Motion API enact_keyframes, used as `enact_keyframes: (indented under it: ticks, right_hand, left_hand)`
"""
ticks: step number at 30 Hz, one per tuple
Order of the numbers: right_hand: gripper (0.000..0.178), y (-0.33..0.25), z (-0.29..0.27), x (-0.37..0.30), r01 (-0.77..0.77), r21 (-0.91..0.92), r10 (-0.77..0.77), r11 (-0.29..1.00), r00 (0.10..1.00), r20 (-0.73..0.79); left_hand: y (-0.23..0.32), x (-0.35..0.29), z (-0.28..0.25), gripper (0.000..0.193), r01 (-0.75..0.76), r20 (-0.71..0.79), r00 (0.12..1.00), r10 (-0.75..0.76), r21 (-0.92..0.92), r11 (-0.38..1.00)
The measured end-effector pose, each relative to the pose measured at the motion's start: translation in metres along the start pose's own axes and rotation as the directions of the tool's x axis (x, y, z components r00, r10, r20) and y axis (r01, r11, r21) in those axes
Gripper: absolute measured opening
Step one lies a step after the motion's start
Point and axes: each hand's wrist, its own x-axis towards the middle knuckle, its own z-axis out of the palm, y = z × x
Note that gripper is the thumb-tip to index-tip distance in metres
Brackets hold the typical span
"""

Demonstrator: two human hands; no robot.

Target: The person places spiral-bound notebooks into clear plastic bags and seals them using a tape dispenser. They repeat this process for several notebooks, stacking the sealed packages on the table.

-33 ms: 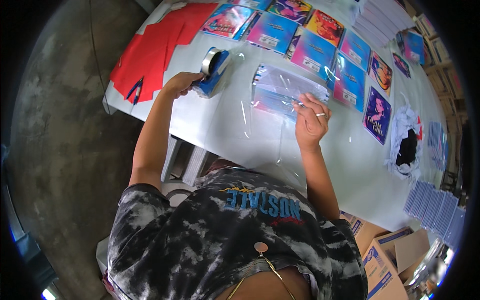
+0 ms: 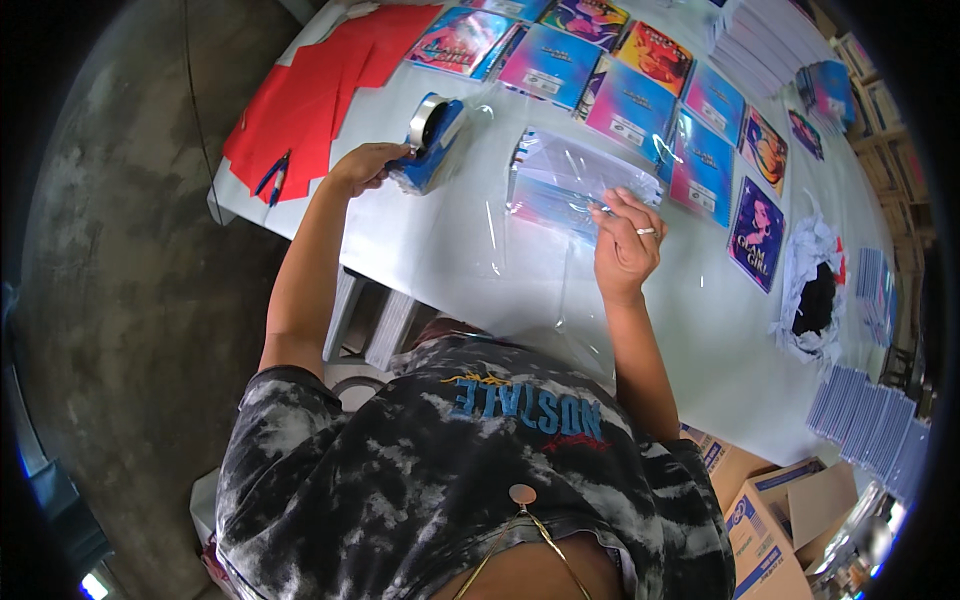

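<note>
My left hand [image 2: 368, 168] grips the near end of a blue tape dispenser [image 2: 436, 152] that carries a roll of tape. To its right, a stack of notebooks [image 2: 560, 172] lies on the table under clear plastic film [image 2: 492, 245]. The film spreads toward the table's near edge and shines in places. My right hand [image 2: 628, 250], with a ring on one finger, is at the stack's near right side. Its fingertips are pinched together on the clear film.
Red sheets [image 2: 300, 110] lie at the far left, with blue-handled cutters [image 2: 272, 180] on them. Colourful notebooks [image 2: 550, 62] cover the far side. Crumpled white wrapping [image 2: 800, 250] and notebook stacks [image 2: 865, 405] stand at right. Cardboard boxes [image 2: 765, 535] are below the table's right edge.
</note>
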Motion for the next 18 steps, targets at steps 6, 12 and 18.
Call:
enact_keyframes:
  ticks: [6,12,18]
  right_hand:
    - [0.017,-0.005,0.005,0.001,-0.011,0.017,0.011,1.000,1.000,-0.010]
    - [0.017,-0.003,-0.003,-0.004,-0.034,0.004,0.034,0.999,0.999,0.001]
    - [0.043,-0.005,-0.010,0.004,-0.088,0.049,0.080,0.995,0.985,0.151]
  left_hand:
    - [-0.093,-0.024,-0.028,0.021,-0.165,0.040,0.986,0.162,0.073,0.984]
    - [0.044,-0.069,0.089,0.034,-0.511,-0.635,0.591,0.497,0.181,0.840]
    - [0.010,-0.081,0.241,0.038,-0.342,-0.097,0.940,0.328,-0.267,0.901]
